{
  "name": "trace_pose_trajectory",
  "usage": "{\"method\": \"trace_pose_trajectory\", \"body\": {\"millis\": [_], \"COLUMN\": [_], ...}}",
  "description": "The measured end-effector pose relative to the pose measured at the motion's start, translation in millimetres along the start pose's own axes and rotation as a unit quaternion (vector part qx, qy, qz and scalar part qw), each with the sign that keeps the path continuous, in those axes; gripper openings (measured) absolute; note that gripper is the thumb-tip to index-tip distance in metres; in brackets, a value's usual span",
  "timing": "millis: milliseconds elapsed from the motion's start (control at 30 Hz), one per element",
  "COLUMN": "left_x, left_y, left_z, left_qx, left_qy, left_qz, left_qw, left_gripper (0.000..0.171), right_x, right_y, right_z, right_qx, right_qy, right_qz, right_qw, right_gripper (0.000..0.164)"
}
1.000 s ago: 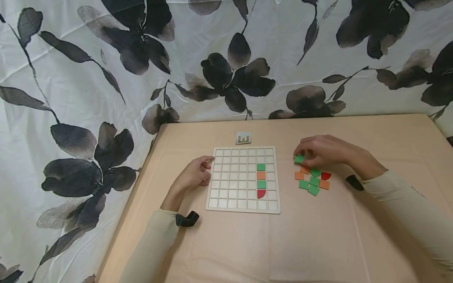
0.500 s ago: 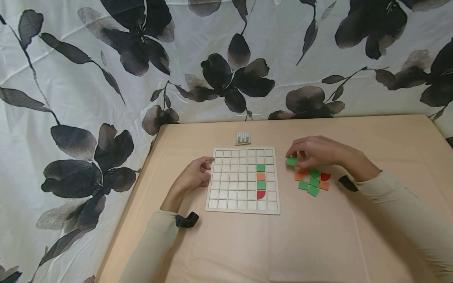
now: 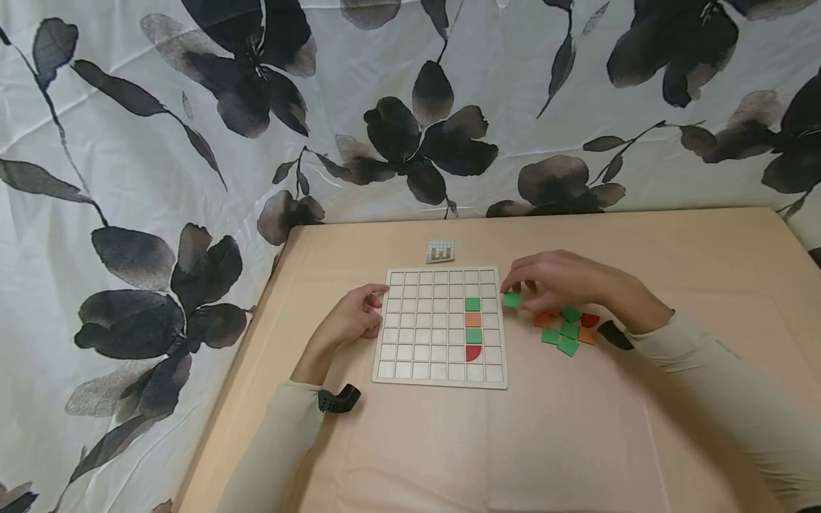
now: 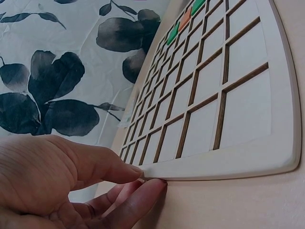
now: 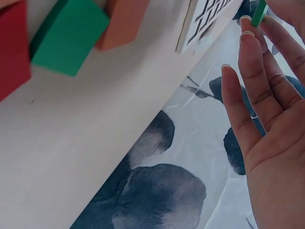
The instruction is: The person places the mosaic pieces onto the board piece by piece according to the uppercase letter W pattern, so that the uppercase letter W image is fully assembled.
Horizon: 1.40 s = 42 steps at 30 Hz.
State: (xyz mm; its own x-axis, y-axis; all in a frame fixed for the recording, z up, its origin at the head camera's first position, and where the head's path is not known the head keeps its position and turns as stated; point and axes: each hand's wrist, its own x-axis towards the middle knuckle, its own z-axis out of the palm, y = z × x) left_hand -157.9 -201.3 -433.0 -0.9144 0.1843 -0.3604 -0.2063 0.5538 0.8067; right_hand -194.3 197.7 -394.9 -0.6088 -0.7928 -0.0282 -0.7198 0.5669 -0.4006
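Note:
A white grid board (image 3: 423, 356) lies flat on the table. One of its columns holds a green tile (image 3: 472, 304), an orange tile, another green tile and a red quarter-round tile (image 3: 473, 353). My left hand (image 3: 349, 313) is at the board's left edge; in the left wrist view its thumb and a curled finger meet at the rim (image 4: 214, 171). My right hand (image 3: 561, 279) pinches a green square tile (image 3: 512, 300) by the board's right edge. In the right wrist view this tile shows as a thin green sliver at the fingertips, its remainder hidden.
A loose cluster of green tiles (image 3: 567, 345), orange tiles (image 3: 586, 335) and a red tile (image 3: 590, 320) lies below the right hand, partly covered by it. A small patterned card (image 3: 440, 251) lies beyond the board. A floral cloth (image 3: 212, 178) hangs behind the table.
My right hand has moved left from above the tile cluster to the board's right edge, carrying the green tile. The left hand and the board have stayed in place.

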Motion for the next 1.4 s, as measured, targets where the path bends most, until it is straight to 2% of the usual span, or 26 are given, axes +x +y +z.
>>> {"method": "trace_pose_trajectory", "body": {"millis": [533,867,1067,1400], "left_x": [0.1,0.7,1.1,0.8], "left_y": [0.6,0.2,-0.2,-0.8], "left_z": [0.5,0.5,-0.2,-0.5], "left_qx": [-0.001,-0.009,-0.01,-0.019], "left_qy": [0.001,-0.003,-0.003,-0.007], "left_qz": [0.0,-0.001,0.0,0.004], "left_qw": [1.0,1.0,0.9999,0.9998], "left_gripper": [0.064,0.065,0.065,0.065], "right_x": [16,25,32,40], "right_y": [-14,-20,-28,-36], "right_z": [8,14,16,22], "right_qx": [-0.007,-0.005,0.0,-0.01], "right_qy": [-0.005,-0.005,-0.018,-0.029], "right_qz": [-0.045,-0.089,-0.091,-0.097], "right_qw": [0.999,0.996,0.996,0.995], "right_gripper": [0.028,0.027,0.023,0.025]}}
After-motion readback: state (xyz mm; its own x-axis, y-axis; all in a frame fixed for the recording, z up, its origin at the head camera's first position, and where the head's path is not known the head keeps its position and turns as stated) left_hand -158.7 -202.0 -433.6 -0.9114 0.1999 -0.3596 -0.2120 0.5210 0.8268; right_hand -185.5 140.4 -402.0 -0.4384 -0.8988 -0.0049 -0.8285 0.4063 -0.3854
